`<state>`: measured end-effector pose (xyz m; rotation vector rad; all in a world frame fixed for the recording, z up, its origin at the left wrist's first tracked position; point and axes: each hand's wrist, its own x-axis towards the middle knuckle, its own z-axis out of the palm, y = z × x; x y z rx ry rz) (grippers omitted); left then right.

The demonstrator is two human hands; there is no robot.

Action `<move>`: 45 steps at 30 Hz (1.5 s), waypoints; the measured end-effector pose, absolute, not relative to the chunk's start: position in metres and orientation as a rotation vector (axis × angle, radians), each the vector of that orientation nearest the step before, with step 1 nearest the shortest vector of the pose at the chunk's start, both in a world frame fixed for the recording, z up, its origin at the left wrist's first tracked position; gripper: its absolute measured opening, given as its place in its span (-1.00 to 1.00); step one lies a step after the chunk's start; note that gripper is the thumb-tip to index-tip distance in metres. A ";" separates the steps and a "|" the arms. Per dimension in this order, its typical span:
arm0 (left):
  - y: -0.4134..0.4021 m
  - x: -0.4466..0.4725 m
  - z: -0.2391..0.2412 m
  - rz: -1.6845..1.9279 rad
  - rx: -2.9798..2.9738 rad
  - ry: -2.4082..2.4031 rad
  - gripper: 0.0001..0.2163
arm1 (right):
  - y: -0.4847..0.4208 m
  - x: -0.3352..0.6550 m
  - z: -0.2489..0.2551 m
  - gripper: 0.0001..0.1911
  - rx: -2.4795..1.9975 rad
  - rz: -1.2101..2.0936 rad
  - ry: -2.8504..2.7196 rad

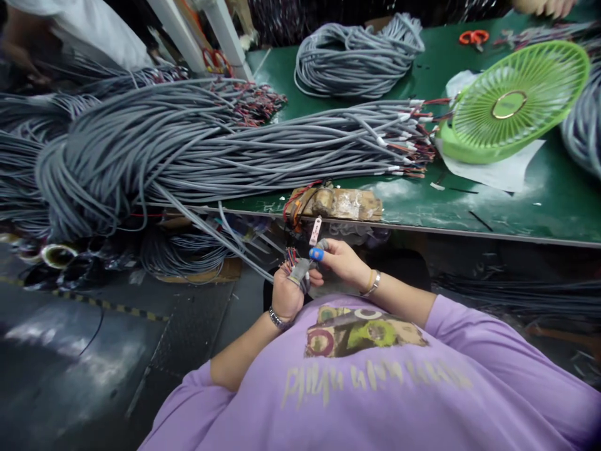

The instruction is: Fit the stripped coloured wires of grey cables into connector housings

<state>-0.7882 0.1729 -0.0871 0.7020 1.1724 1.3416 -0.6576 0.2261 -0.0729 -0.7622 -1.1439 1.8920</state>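
My left hand (287, 295) is closed around the end of a grey cable (298, 270), and thin coloured wires (292, 255) stick up past its fingers. Close beside it, my right hand (346, 262) is pinched, with blue tape (317, 254) wrapped round one digit. A small grey piece shows at its fingertips, too blurred to name. Just above these fingers is a narrow white tag-like strip (316, 231) with red marks; whether the hand touches it is unclear. Both hands are below the bench edge, in front of my body.
A large bundle of grey cables (263, 153) lies along the green bench (507, 216). At its edge sits a worn wooden block (347, 204) with wires. Farther back are a cable coil (357, 59), a green fan (516, 103) and orange-handled scissors (474, 37). Another person (94, 31) stands at left.
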 end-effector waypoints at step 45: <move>0.171 -0.787 -0.090 1.402 0.698 1.224 -0.69 | 0.231 -0.658 -0.079 -0.59 -0.965 1.752 -0.960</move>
